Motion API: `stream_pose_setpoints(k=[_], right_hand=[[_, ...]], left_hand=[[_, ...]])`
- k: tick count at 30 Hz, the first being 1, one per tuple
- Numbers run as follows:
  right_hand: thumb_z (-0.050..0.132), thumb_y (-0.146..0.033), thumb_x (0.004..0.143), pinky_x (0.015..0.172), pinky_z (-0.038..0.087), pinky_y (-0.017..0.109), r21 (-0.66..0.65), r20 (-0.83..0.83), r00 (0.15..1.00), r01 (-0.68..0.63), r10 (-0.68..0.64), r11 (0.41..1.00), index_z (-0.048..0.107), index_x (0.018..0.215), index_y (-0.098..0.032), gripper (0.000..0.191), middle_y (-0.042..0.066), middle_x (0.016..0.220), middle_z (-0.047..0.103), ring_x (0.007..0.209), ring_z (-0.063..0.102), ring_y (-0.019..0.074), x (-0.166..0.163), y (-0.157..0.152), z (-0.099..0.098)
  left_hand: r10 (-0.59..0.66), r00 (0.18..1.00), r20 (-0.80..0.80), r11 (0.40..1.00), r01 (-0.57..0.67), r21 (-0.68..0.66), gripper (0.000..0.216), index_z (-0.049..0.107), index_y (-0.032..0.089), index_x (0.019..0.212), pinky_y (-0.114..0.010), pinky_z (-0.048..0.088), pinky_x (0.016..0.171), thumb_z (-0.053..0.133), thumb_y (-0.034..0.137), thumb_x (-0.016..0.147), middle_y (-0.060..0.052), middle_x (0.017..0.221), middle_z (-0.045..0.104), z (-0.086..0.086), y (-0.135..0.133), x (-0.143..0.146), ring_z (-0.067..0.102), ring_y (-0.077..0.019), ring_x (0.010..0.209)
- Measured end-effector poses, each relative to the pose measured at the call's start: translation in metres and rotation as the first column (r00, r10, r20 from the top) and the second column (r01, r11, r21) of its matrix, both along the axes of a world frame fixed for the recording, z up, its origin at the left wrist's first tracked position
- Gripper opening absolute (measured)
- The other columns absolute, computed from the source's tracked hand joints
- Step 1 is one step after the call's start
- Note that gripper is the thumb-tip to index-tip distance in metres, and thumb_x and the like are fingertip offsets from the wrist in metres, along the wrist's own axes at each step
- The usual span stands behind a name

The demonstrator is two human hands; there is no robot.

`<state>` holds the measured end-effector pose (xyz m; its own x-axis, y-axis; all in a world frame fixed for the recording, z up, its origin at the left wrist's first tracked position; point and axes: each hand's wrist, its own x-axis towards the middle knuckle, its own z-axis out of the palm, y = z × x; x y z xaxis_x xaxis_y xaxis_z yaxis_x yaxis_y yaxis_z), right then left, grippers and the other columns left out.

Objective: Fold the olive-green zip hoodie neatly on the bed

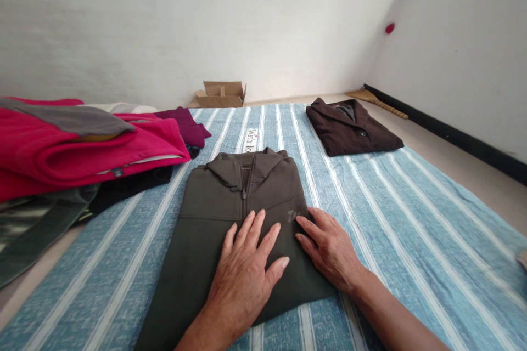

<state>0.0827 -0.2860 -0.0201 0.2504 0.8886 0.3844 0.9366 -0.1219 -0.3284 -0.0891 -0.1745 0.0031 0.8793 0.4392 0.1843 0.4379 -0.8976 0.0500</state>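
A dark green zip-neck jacket (214,197) lies folded, front up, on the blue-and-white striped bedsheet (370,219), its collar away from me. My left hand (251,263) rests flat on the front just below the zip, fingers spread and holding nothing. At the jacket's right edge, beside the small chest logo, my right hand (329,244) touches the fabric with fingers bent but apart. The jacket's lower left part is partly hidden by my left forearm and runs out of view.
A folded dark brown garment (354,129) lies at the far right. Pink clothing (102,159), a purple piece (187,126) and dark garments are heaped at the left. Behind the sheet's far edge stand an open cardboard box (224,94) and a wooden-handled brush-like item (379,101) by the wall.
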Motion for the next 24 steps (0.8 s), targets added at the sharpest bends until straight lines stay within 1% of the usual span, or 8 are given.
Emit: stream_pose_setpoints(k=[10, 18, 24], right_hand=[[0.047, -0.03, 0.091, 0.088, 0.05, 0.044, 0.022, 0.012, 1.0, 0.016, -0.016, 1.0, 0.06, 0.114, -0.018, 0.029, 0.015, 0.117, 0.056, 0.106, 0.055, 0.0267, -0.0005, -0.0015, -0.0021], [0.046, -0.03, 0.091, 0.089, 0.051, 0.044, 0.051, 0.009, 1.0, 0.028, -0.029, 0.998, 0.061, 0.113, -0.019, 0.029, 0.014, 0.116, 0.058, 0.106, 0.056, 0.0262, -0.0013, -0.0024, -0.0023], [0.046, -0.029, 0.092, 0.088, 0.051, 0.043, 0.038, 0.01, 0.999, 0.032, -0.033, 0.999, 0.062, 0.112, -0.018, 0.028, 0.015, 0.116, 0.058, 0.106, 0.056, 0.0264, -0.002, -0.0026, -0.0009]], left_hand=[[0.012, 1.0, -0.003, 1.0, -0.012, -0.017, 0.049, 0.051, 0.026, 0.131, -0.054, 0.032, 0.103, 0.053, 0.044, 0.085, -0.011, 0.145, 0.038, 0.0021, -0.0016, 0.0007, 0.033, -0.0312, 0.133], [0.006, 1.0, 0.011, 0.999, -0.006, -0.032, 0.049, 0.05, 0.025, 0.131, -0.054, 0.031, 0.104, 0.052, 0.044, 0.086, -0.01, 0.146, 0.037, 0.0014, -0.0013, -0.0003, 0.033, -0.0314, 0.133], [0.008, 1.0, -0.008, 0.999, -0.008, -0.034, 0.05, 0.05, 0.026, 0.131, -0.054, 0.031, 0.103, 0.052, 0.045, 0.086, -0.011, 0.146, 0.037, 0.0022, -0.002, 0.0004, 0.032, -0.0309, 0.133]])
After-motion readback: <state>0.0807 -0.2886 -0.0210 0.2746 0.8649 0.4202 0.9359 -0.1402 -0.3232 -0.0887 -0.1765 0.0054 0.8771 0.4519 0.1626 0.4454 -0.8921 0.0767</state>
